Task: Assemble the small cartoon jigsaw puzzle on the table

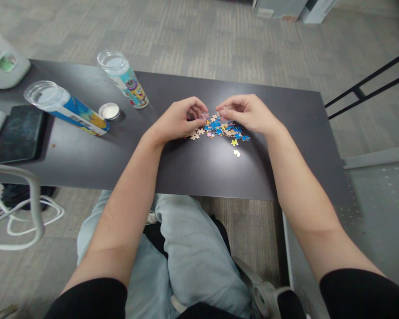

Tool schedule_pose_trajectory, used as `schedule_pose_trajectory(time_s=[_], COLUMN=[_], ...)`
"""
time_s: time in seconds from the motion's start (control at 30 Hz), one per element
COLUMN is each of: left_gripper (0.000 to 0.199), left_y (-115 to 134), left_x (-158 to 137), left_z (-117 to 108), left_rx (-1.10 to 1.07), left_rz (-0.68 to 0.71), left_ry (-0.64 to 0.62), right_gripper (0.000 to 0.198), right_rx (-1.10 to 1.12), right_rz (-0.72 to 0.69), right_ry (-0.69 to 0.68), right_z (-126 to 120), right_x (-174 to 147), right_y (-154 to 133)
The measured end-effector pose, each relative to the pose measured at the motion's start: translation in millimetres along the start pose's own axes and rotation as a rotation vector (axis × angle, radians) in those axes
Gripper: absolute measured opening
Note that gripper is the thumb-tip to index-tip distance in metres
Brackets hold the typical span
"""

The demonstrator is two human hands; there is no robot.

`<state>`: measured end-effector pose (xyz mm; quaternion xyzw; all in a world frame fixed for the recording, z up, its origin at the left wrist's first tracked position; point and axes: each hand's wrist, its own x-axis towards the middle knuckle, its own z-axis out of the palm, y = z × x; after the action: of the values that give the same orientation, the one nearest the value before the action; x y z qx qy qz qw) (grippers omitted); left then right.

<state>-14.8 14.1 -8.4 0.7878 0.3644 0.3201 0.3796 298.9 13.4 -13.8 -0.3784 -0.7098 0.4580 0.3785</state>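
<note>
A loose pile of small jigsaw puzzle pieces (216, 126), blue, yellow, pink and plain-backed, lies on the dark table between my hands. At the pile's left side my left hand (186, 116) is curled, thumb and fingertips drawn together around a pinkish puzzle piece (204, 116). My right hand (244, 111) hovers over the far right of the pile with thumb and forefinger closed in a pinch; what sits between them is too small to make out. One yellow piece (234, 142) and one pale piece (236, 153) lie apart, nearer to me.
Two clear-topped printed tubes stand on the left, one tall (69, 108) and one smaller (124, 79). Near them are a round silver lid (109, 111), a black flat device (18, 133) and a white container (5, 62). The table (216, 177) ends just before my lap.
</note>
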Motion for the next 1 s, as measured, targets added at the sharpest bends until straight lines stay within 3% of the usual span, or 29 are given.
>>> schedule_pose_trajectory(time_s=[0.13, 0.3, 0.43, 0.73, 1.0], left_gripper=[0.042, 0.069, 0.084, 0.085, 0.077], left_y=[4, 7, 9, 12, 20], left_x=[1, 4, 5, 6, 2], left_z=[5, 12, 14, 14, 11], left_rx=[0.095, -0.011, -0.065, -0.044, -0.059], left_rz=[0.093, 0.076, 0.109, 0.106, -0.037], left_ry=[0.122, 0.072, 0.099, 0.137, 0.105], right_gripper=[0.076, 0.091, 0.092, 0.091, 0.083], right_rx=[0.112, 0.160, 0.101, 0.056, -0.073], right_rz=[0.034, 0.092, 0.048, 0.004, 0.072], right_ry=[-0.005, -0.015, 0.026, 0.088, 0.118], right_z=[16, 31, 29, 27, 25], right_x=[0, 0, 1, 5, 1], right_y=[-7, -17, -20, -18, -21])
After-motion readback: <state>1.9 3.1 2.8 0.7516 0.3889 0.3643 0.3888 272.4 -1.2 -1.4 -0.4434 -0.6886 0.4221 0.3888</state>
